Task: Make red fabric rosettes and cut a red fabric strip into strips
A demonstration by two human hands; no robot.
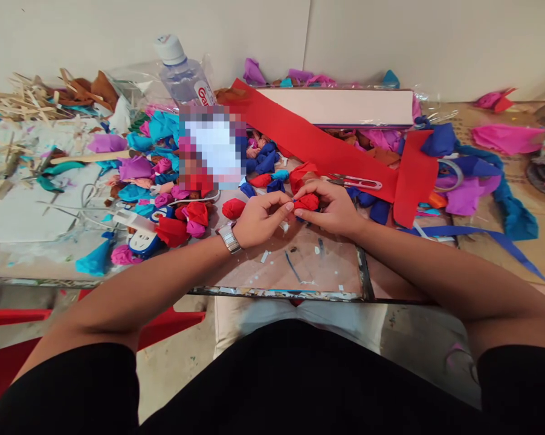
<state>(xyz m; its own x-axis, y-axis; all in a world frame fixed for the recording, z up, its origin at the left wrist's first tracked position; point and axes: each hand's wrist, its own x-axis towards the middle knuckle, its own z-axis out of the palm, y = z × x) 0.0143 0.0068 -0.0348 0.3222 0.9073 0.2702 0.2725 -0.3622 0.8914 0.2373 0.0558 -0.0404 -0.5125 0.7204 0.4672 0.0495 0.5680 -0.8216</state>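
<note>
Between the thumb and fingers of my right hand [333,208] is a red crepe paper flower [307,202], bunched into a small bud. My left hand [264,216] pinches at the bud's left end, thumb and forefinger pressed together; what exactly they grip is too small to make out. Another red paper bud [233,209] lies beside my left fingers. Just beyond my right hand rest red-handled thread snips [356,181], next to a long strip of red crepe paper [295,130]. Blue paper buds [264,158] are heaped behind my hands.
A water bottle [186,78] stands behind a blurred-out screen [216,148]. A power strip [145,238] and many coloured paper buds lie left, wooden sticks [32,99] at far left. A white box [336,107] sits at the back, a tape roll [451,175] right.
</note>
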